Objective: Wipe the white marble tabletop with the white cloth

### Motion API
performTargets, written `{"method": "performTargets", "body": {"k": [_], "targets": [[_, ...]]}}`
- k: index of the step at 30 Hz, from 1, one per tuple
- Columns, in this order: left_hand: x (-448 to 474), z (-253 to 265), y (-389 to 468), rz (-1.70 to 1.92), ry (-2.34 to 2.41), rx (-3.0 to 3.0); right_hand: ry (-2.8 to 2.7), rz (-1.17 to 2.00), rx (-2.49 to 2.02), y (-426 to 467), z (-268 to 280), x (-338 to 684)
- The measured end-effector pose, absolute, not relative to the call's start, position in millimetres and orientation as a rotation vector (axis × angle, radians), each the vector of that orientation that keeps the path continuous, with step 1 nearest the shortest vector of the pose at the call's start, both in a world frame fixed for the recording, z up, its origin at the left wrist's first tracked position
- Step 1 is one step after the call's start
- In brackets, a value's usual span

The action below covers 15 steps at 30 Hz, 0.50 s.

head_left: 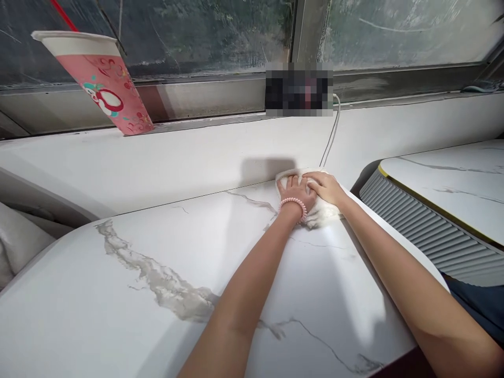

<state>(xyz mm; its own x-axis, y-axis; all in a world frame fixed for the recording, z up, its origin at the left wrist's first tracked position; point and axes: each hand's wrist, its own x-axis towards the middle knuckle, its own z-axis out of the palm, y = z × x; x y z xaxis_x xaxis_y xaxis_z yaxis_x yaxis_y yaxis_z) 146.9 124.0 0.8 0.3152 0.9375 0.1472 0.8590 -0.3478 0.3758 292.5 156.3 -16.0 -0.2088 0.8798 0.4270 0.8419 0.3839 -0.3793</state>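
Note:
A bunched off-white cloth lies at the back edge of the white marble-patterned table, against the white wall. My left hand wears a pink coiled band on the wrist and presses down on this cloth, its fingers bent over the fabric. Close beside it, my right hand grips the cloth from the right, with its fingertips near the left hand's knuckles. Parts of the fabric are hidden beneath both palms.
A pink paper cup with a red straw stands on the window ledge at left. A pixelated dark object sits on the ledge, with a white cable hanging beside it. Another marble-patterned table with ribbed sides is at right.

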Motion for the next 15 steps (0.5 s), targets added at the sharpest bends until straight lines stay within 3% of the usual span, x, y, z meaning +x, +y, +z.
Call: {"method": "performTargets", "body": {"k": [15], "targets": [[154, 0, 140, 0.453, 1.660, 2.424, -1.852, 0.367, -1.405, 166, -13, 304]]}}
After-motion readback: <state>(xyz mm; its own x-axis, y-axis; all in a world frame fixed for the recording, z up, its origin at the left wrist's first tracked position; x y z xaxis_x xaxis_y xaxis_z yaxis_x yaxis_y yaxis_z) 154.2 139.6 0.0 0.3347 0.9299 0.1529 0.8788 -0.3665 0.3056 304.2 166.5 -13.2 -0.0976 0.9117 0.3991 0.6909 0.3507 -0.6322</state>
